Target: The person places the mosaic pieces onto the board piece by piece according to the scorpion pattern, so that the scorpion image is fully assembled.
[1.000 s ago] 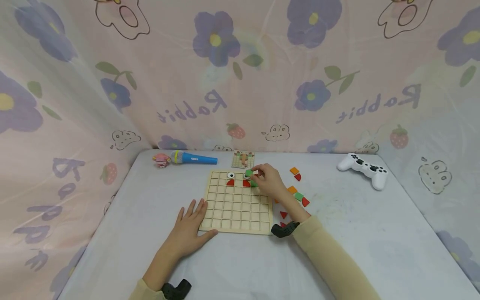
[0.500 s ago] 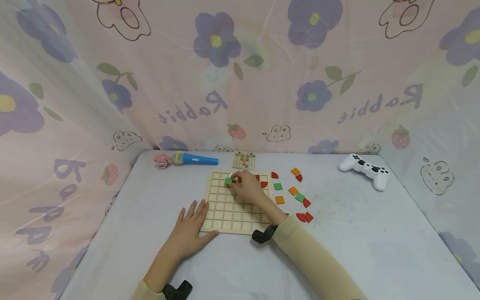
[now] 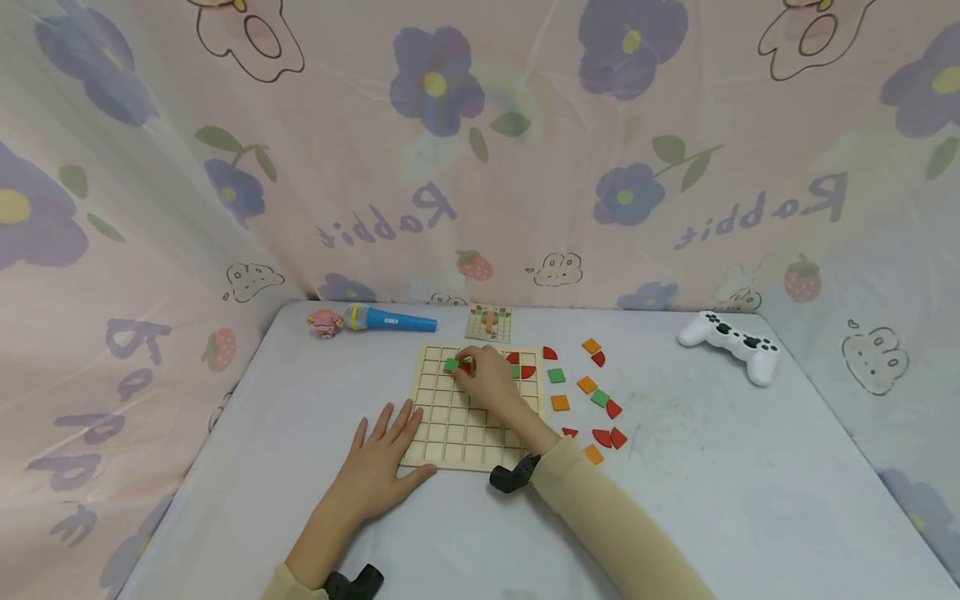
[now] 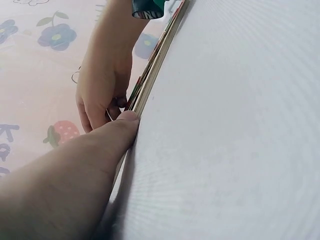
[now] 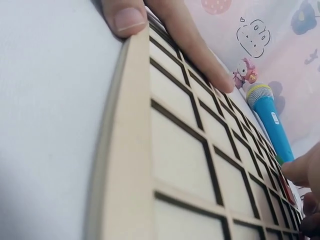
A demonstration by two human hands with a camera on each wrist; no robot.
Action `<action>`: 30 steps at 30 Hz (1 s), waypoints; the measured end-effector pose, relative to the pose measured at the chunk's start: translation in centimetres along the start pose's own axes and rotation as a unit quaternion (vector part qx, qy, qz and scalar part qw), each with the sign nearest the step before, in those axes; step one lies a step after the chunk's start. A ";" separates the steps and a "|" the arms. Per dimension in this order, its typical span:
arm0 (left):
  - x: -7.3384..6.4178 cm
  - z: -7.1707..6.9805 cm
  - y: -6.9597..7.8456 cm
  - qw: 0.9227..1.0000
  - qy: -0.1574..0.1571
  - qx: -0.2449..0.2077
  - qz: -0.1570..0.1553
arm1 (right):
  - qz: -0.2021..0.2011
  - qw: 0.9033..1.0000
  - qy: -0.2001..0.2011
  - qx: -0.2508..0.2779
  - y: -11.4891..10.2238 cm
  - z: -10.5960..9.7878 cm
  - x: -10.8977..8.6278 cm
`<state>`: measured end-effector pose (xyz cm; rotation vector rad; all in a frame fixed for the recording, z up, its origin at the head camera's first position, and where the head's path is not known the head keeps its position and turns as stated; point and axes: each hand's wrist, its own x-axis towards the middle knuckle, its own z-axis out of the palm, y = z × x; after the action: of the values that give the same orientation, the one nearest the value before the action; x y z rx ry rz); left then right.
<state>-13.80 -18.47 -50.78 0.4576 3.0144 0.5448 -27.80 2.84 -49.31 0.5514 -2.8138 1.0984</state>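
Observation:
A pale wooden grid board (image 3: 465, 435) lies on the white table. My left hand (image 3: 386, 454) rests at its left edge, fingers spread, with the thumb at the front corner; in the right wrist view a left finger reaches over the grid. My right hand (image 3: 491, 383) pinches a small green square tile (image 3: 451, 365) over the upper left cells. Part of a red piece (image 3: 466, 367) shows by its fingertips. To the right of that hand, a red quarter-round tile (image 3: 528, 372) and another green tile (image 3: 516, 371) sit on the board. The right hand hides some cells.
Loose orange, green and red tiles (image 3: 560, 402) are scattered right of the board. Behind it stands a small pattern card (image 3: 489, 322). A blue toy microphone (image 3: 393, 321) and a pink figurine (image 3: 325, 322) lie back left, a white game controller (image 3: 727, 346) back right.
Pinching the green tile, my right hand has travelled from the board's upper right to its upper left, shifting slightly further left in the last half second. My left hand stays at the edge.

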 end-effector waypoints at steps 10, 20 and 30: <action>0.0 0.1 0.0 1.000 0.003 0.004 0.001 | 0.005 0.999 -0.001 -0.034 -0.5 0.6 0.3; 0.0 0.0 0.1 1.000 -0.005 -0.001 -0.002 | 0.026 0.999 -0.007 -0.032 -0.6 0.7 0.2; -0.1 0.1 0.1 1.000 0.005 -0.003 0.001 | 0.024 0.999 -0.010 -0.025 -0.7 0.6 0.3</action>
<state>-13.72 -18.38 -50.80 0.4597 3.0220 0.5581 -27.75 1.90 -49.28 0.4969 -2.8767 1.0339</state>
